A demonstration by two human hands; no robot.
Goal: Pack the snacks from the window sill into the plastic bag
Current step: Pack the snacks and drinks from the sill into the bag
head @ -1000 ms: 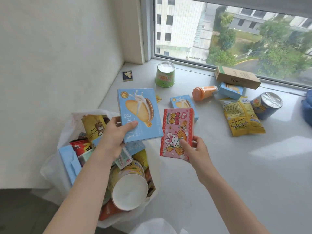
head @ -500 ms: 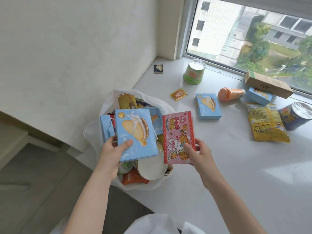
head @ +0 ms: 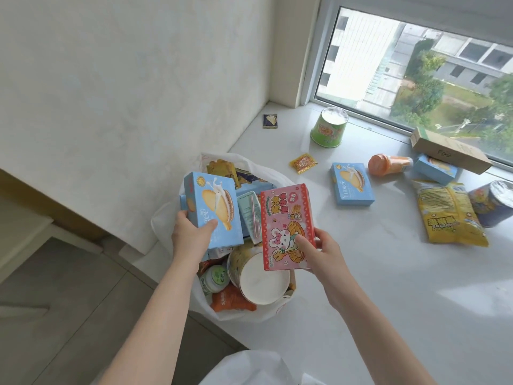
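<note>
We hold two flat cardboard boxes over the white plastic bag [head: 172, 218]: our left hand [head: 191, 237] grips the blue box [head: 215, 209], our right hand [head: 322, 251] the pink box [head: 287, 226]. Beyond our right grip, two more blue boxes, two cylindrical tubs and a crinkly yellow packet [head: 447, 215] lie on the sill [head: 388, 301].

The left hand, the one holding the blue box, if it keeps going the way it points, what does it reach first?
Probably the snacks heaped in the plastic bag: the left hand with its blue box points up over the bag's open mouth. Depth is unclear.
</note>
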